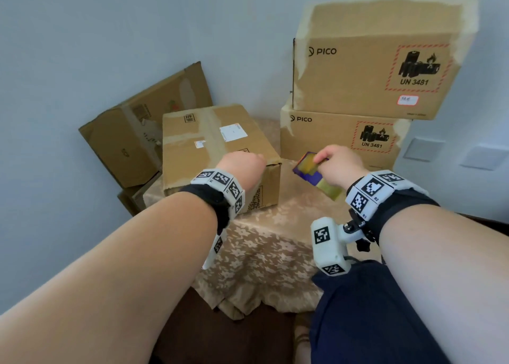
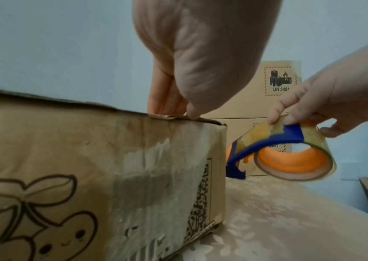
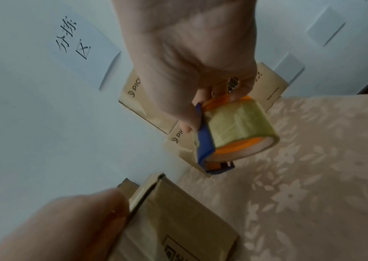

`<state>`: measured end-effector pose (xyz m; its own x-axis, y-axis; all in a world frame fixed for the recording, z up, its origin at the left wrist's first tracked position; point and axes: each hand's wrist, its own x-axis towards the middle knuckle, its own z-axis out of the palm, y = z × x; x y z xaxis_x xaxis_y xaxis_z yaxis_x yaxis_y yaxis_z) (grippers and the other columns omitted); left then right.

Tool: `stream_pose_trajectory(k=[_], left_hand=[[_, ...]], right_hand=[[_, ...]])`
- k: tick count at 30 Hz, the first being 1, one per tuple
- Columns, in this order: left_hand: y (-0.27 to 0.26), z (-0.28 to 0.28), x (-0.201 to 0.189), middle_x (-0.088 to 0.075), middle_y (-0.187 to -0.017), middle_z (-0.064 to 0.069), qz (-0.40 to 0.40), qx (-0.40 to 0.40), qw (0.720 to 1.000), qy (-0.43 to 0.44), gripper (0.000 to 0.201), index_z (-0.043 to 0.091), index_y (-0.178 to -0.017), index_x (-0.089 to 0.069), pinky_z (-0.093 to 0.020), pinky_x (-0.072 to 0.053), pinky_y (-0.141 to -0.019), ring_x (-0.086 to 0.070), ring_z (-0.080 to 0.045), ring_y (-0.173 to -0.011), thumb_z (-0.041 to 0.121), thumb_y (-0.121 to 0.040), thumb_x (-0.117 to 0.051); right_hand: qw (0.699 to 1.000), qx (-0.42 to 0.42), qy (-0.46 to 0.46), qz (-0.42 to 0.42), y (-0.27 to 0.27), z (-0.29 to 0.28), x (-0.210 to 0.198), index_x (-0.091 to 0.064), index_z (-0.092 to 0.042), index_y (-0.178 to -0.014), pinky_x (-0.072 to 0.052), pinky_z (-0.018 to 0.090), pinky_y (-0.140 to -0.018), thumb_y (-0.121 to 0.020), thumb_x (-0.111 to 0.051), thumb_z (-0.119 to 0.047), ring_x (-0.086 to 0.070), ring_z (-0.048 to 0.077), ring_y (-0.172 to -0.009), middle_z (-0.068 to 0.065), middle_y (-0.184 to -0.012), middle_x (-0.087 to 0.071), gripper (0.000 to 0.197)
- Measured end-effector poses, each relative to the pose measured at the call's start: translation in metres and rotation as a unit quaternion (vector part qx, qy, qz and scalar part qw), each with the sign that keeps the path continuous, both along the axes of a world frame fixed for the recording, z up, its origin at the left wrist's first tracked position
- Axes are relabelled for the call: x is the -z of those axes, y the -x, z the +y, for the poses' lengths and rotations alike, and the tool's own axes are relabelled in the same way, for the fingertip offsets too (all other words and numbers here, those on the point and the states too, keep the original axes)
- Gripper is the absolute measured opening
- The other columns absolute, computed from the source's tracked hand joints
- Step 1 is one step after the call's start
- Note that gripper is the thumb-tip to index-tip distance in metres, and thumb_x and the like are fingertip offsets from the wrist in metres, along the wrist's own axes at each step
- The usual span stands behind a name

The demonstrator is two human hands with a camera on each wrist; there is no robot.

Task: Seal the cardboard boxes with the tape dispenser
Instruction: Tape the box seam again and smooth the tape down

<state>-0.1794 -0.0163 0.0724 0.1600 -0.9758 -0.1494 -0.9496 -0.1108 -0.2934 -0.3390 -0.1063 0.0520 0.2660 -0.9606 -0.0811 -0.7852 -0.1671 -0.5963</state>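
Note:
A worn cardboard box (image 1: 209, 154) with old tape marks stands on the table. My left hand (image 1: 243, 168) is at its near right top edge. In the left wrist view the straight fingers (image 2: 165, 95) and the thumb tip press down on that edge of the box (image 2: 89, 167). My right hand (image 1: 338, 165) grips a tape dispenser (image 1: 311, 168) in the air just right of the box, apart from it. The tape dispenser (image 2: 290, 153) has a blue frame, an orange core and a clear yellowish roll, with the thumb on the frame (image 3: 203, 141).
Two PICO boxes are stacked at the back right, the upper (image 1: 366, 68) on the lower (image 1: 330, 140). Another box (image 1: 132, 135) leans on the wall at the left. A flowered tablecloth (image 1: 264, 248) covers the table, whose front edge is near my legs.

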Motion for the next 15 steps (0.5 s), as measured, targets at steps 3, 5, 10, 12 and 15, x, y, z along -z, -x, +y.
stream_pose_trajectory(k=[3,5,10,12,15], left_hand=[[0.000,0.014,-0.002,-0.061,-0.098,-0.008,-0.007,0.015,1.000,-0.003,0.029,0.003,-0.120,-0.046,-0.030,-0.045,-0.063,-0.055,-0.026,-0.077,-0.003,-0.094,-0.035],[-0.001,0.023,-0.004,-0.062,-0.099,-0.008,-0.021,0.036,0.999,-0.006,0.030,0.004,-0.121,-0.045,-0.031,-0.044,-0.063,-0.059,-0.027,-0.082,-0.003,-0.094,-0.035],[-0.013,0.040,-0.003,-0.058,-0.092,-0.004,-0.010,0.059,0.998,-0.020,0.030,0.012,-0.116,-0.047,-0.033,-0.041,-0.060,-0.049,-0.024,-0.073,-0.002,-0.091,-0.037],[-0.022,0.044,-0.005,-0.062,-0.102,-0.006,0.065,0.019,0.998,-0.005,0.024,0.015,-0.113,-0.052,-0.035,-0.047,-0.068,-0.055,-0.026,-0.081,0.006,-0.095,-0.040],[-0.042,0.049,-0.007,-0.066,-0.097,-0.010,0.228,-0.052,0.967,0.098,0.025,0.010,-0.101,-0.065,-0.034,-0.050,-0.080,-0.060,-0.028,-0.091,0.021,-0.097,-0.043]], right_hand=[[0.997,0.015,-0.002,-0.071,-0.002,0.003,-0.009,-0.058,-0.025,-0.093,-0.038,0.025,-0.064,-0.087,-0.048,0.000,-0.052,0.020,-0.085,-0.009,-0.085,-0.052,0.028],[0.990,0.036,-0.004,-0.138,-0.006,0.006,-0.016,-0.058,-0.022,-0.093,-0.039,0.027,-0.068,-0.088,-0.047,-0.002,-0.051,0.020,-0.084,-0.010,-0.081,-0.048,0.023],[0.962,0.085,0.024,-0.258,-0.020,0.022,-0.032,-0.057,-0.017,-0.095,-0.036,0.027,-0.065,-0.091,-0.042,-0.013,-0.049,0.020,-0.081,-0.003,-0.081,-0.052,0.017],[0.951,0.084,0.035,-0.295,-0.024,0.029,-0.037,-0.054,-0.016,-0.094,-0.031,0.026,-0.056,-0.090,-0.046,-0.017,-0.045,0.014,-0.069,-0.006,-0.076,-0.048,0.009],[0.941,0.062,0.017,-0.333,-0.031,0.039,-0.042,-0.051,-0.016,-0.091,-0.035,0.027,-0.056,-0.085,-0.060,-0.028,-0.046,0.014,-0.064,-0.004,-0.074,-0.049,0.016]])
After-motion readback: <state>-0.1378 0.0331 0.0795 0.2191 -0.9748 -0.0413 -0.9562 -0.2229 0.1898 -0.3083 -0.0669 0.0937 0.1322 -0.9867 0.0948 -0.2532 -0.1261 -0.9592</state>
